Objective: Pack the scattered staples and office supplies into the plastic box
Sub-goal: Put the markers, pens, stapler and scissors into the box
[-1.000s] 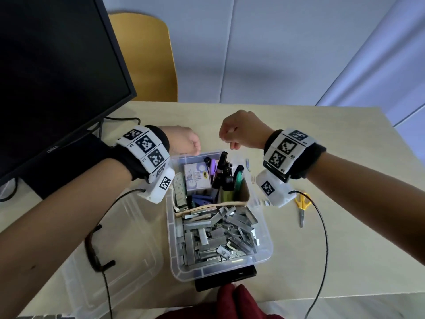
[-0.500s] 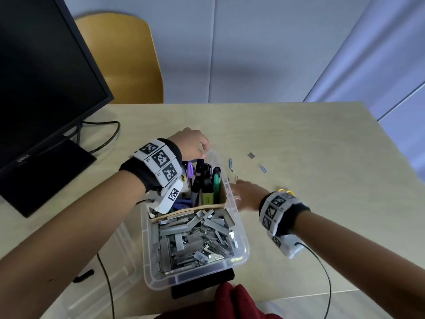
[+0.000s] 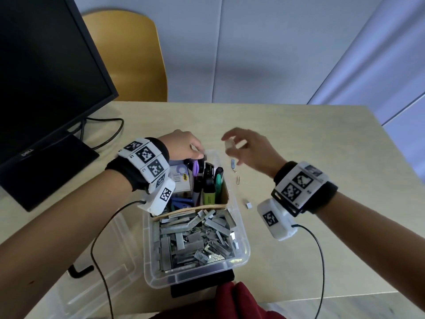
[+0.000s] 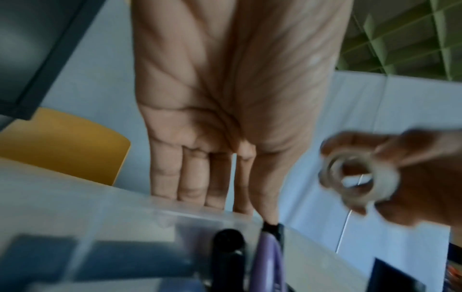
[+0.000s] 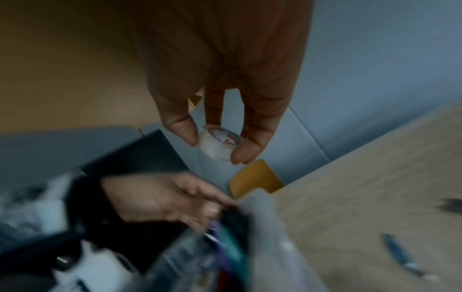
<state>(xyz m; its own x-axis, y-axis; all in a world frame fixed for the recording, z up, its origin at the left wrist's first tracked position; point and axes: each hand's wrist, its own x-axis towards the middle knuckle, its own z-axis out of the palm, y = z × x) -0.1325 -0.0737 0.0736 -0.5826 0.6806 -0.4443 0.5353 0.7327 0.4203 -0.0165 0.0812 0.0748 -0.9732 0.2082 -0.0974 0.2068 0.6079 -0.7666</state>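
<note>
Tape roll: a small clear tape roll (image 3: 229,143) is pinched between thumb and fingertips of the right hand (image 3: 250,150), held in the air just beyond the far right corner of the plastic box (image 3: 241,249); the left wrist view shows its open core (image 4: 358,177).
Right hand: clamped on the roll, fingers curled round its rim, well above the tabletop (image 3: 299,139).
Left hand: the left hand (image 3: 184,147) reaches over the box's far rim, its fingertips at the tops of the upright markers (image 3: 208,178) and a purple item (image 3: 196,168); whether it grips one or only steadies them cannot be told.
Plastic box: the near half is heaped with staple strips (image 3: 193,233); a cardboard divider (image 3: 197,207) splits off the far half, crowded with markers, a small staple carton (image 3: 180,178) and blue bits.
Loose items: a paper clip (image 3: 238,180), a short staple piece (image 3: 248,204) and a blue clip (image 3: 233,162) lie on the tabletop just right of the box.
Risk, crowding: the far compartment looks full, so the roll may perch on the marker caps and roll back out over the rim.
Risk, grip: the pinch is light and on a smooth rim; a slip would probably send the roll rolling across the tabletop.
Risk, collision: both hands are near the same corner, so one may knock the markers askew.
Risk, leftovers: the tiny pieces are likely easy to miss.
</note>
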